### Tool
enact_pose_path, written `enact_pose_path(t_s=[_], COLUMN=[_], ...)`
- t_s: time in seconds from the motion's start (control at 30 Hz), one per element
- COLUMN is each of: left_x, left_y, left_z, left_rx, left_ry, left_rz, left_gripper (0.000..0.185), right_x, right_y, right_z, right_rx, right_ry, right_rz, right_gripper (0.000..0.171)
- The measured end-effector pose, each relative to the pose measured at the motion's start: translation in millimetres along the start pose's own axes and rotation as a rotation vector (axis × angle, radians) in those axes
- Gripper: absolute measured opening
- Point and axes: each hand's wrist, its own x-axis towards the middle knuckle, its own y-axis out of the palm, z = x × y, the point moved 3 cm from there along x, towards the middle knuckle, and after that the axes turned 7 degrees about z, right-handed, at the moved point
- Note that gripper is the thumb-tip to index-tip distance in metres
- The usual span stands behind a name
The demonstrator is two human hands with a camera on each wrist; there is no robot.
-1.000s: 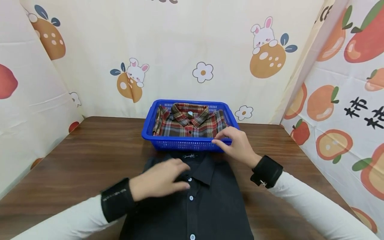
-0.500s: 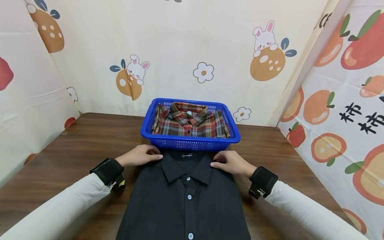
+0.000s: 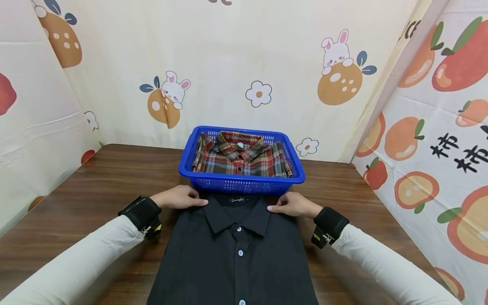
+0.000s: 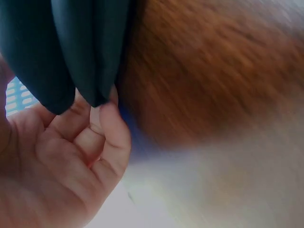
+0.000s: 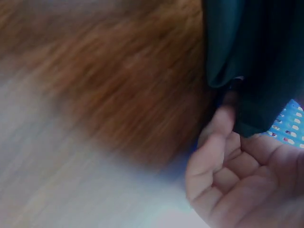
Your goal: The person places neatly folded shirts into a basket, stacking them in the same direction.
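Both arms wear long cream-white sleeves (image 3: 76, 258). A broad black wrist strap (image 3: 139, 210) with a small yellow-marked buckle circles each wrist. The hands are bare.

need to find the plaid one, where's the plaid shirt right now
In the head view the plaid shirt lies folded inside the blue basket at the far middle of the table, just beyond the black shirt's collar.

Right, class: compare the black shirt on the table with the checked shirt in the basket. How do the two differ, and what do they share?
The black shirt is plain; the checked shirt is red and brown plaid. The black shirt lies on the table, while the checked shirt sits inside the blue basket. The left hand and right hand grip the black shirt at its shoulders; nothing touches the checked shirt. Both are folded, buttoned and collar up.
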Motion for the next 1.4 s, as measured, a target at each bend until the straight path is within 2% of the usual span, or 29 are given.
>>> enact_pose_path(t_s=[0.17,0.27,0.37,0.53,0.67,0.8,0.93,1.07,1.23,1.4], left_x=[-7.6,-11.9,-15.2,-21.1,-26.8,-34.0,-39.9,-43.9,-50.6,-59.6], left_y=[-1.3,-1.7,-0.7,4.1,9.4,15.2,20.7,25.4,29.4,33.1], left_z=[3.3,5.8,9.2,14.5,16.3,17.0,16.6,16.6,17.4,18.0], left_rx=[-0.016,-0.067,-0.138,-0.297,-0.409,-0.489,-0.564,-0.639,-0.705,-0.762], left_ry=[-0.026,-0.042,-0.057,-0.099,-0.131,-0.127,-0.112,-0.117,-0.104,-0.079], left_rz=[-0.008,-0.007,0.001,0.072,0.129,0.144,0.146,0.139,0.138,0.160], left_gripper=[0.044,0.042,0.041,0.046,0.045,0.044,0.052,0.059,0.055,0.056], right_x=[-6,-9,-13,-23,-31,-37,-43,-49,-57,-61], right_y=[-2,0,2,7,9,11,15,19,21,25], right_z=[-2,-2,-4,-8,-9,-9,-9,-8,-3,-1], right_rx=[0.019,0.062,0.135,0.255,0.270,0.266,0.273,0.299,0.351,0.507], right_ry=[0.039,0.064,0.109,0.213,0.253,0.272,0.301,0.307,0.258,0.225], right_rz=[-0.032,-0.050,-0.067,-0.085,-0.076,-0.044,-0.009,0.001,-0.019,0.001], right_gripper=[0.044,0.040,0.038,0.041,0.042,0.044,0.052,0.050,0.051,0.044])
